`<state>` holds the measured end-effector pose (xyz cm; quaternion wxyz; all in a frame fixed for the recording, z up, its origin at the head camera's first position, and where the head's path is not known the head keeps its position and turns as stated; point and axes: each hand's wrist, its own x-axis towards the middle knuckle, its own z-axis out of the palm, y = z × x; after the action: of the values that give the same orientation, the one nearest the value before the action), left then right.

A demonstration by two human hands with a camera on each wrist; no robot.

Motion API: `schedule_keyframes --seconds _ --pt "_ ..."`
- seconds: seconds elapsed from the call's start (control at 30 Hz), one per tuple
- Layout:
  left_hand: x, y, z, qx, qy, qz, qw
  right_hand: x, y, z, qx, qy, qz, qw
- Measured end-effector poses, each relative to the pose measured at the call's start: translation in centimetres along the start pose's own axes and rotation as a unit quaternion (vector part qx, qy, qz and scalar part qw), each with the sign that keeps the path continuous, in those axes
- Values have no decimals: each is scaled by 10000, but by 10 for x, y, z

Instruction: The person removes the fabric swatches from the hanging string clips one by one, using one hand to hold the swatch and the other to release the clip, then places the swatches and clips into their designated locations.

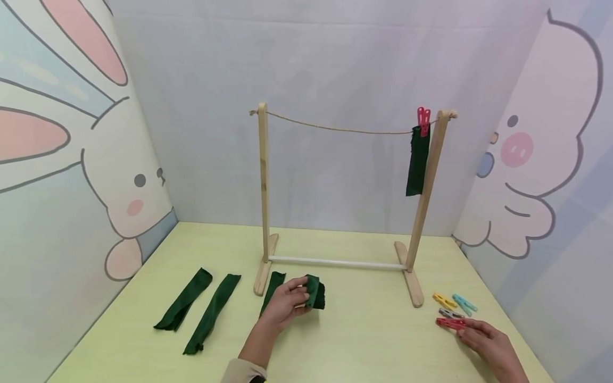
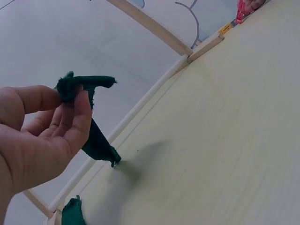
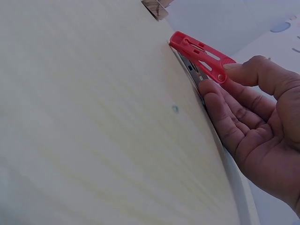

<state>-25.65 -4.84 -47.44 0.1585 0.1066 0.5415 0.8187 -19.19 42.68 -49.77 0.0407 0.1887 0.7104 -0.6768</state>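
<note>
My left hand (image 1: pixel 286 302) pinches a dark green cloth strip (image 1: pixel 313 291) between thumb and fingers, above the table in front of the rack. In the left wrist view one end of this strip (image 2: pixel 96 140) hangs down below the fingers. At the right, my right hand (image 1: pixel 490 346) pinches a red clothespin (image 1: pixel 449 323) by one end, low over the table. Beside it lie a grey clothespin (image 1: pixel 451 314), a yellow clothespin (image 1: pixel 444 301) and a light blue clothespin (image 1: pixel 464 304). Another green strip (image 1: pixel 274 290) lies partly hidden behind my left forearm.
A wooden rack (image 1: pixel 264 186) with a rope (image 1: pixel 335 128) stands at the back. Near its right post, another red clothespin (image 1: pixel 423 121) holds a green strip (image 1: pixel 419 162) on the rope. Two green strips, one leftmost (image 1: pixel 184 303), lie on the table's left. Printed walls surround the table.
</note>
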Motion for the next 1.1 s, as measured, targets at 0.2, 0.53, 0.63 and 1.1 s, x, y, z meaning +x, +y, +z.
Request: schedule_keyframes --seconds 0.2,0.53,0.63,1.1 --pt "-23 2 -19 797 356 -440 9952 -1 0 2 -211 62 110 9997" --pt "-29 -9 -30 1228 223 -921 9879 0 -2 0 -530 113 89 9985" --pt "-19 -14 -20 975 -3 -828 9918 1 -3 -1 -652 151 136 9977" --pt "13 -24 4 800 -97 -477 9956 3 -6 1 -1005 81 173 9948"
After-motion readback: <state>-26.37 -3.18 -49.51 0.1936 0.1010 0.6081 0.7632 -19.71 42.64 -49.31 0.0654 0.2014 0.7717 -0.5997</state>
